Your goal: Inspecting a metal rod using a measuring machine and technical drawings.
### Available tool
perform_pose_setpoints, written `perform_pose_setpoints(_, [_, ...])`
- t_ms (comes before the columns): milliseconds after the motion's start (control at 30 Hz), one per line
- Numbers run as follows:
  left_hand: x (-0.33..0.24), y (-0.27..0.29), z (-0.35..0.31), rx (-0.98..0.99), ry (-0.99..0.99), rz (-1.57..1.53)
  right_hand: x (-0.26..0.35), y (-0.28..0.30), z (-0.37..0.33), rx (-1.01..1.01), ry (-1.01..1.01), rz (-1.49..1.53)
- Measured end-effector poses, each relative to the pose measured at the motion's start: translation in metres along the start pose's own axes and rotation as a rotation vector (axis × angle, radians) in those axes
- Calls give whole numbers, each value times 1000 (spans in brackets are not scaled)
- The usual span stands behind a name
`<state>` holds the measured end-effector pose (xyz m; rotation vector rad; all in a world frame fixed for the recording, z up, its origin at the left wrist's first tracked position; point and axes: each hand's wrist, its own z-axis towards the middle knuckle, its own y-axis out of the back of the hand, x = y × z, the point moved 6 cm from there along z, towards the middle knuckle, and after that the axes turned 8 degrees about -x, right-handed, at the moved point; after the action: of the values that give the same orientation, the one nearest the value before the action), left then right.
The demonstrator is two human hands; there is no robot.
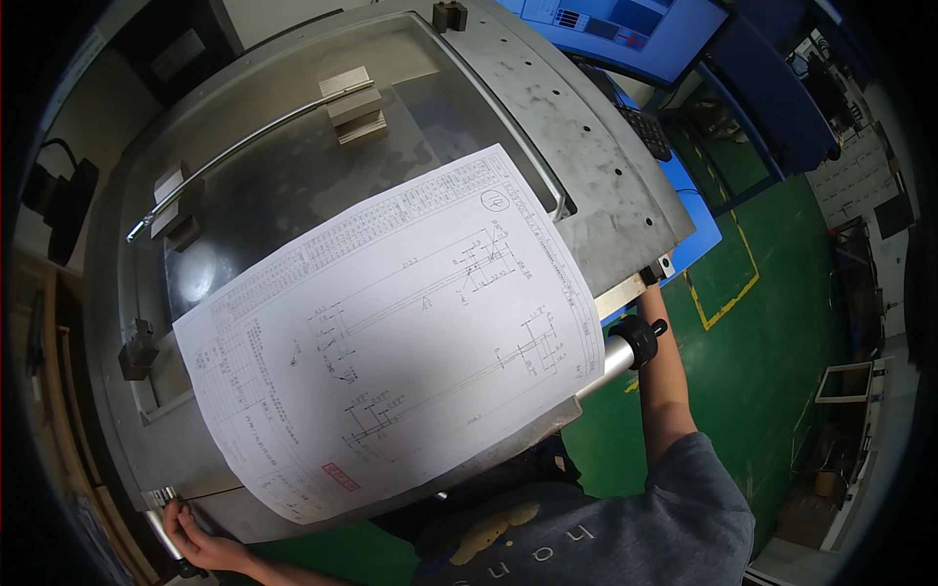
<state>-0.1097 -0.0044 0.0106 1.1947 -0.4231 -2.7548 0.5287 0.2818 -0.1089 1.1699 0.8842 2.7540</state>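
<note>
My left hand [203, 544] is at the machine's lower left corner, its thumb and fingers closed about a small silver knurled knob [164, 495]. My right forearm [666, 381] reaches up behind the right edge of the stage, which hides the hand. A large paper technical drawing [420, 332] covers the near part of the metal stage [606, 210]. Beyond it, a long thin metal rod [264, 140] lies across two metal blocks, one on the left [174, 203] and one farther right [352, 105], above the glass plate [283, 195].
A white cylinder with a black handwheel [635, 342] projects from the stage's right side. Small dark clamps sit at the left [138, 350] and far edge [449, 16]. A monitor [625, 34] and keyboard [643, 132] stand at the far right, above a green floor [752, 361].
</note>
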Motion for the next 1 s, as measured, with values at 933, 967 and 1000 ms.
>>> perform_pose_setpoints(933, [-29,-3,2,-41,-220,-132,15,2,-5,55,141,-106])
perform_pose_setpoints(967, [-26,-2,2,-48,-210,-132,17,3,-6,49,161,-96])
perform_pose_setpoints(1000, [-24,-2,3,-54,-200,-131,19,4,-6,48,155,-97])
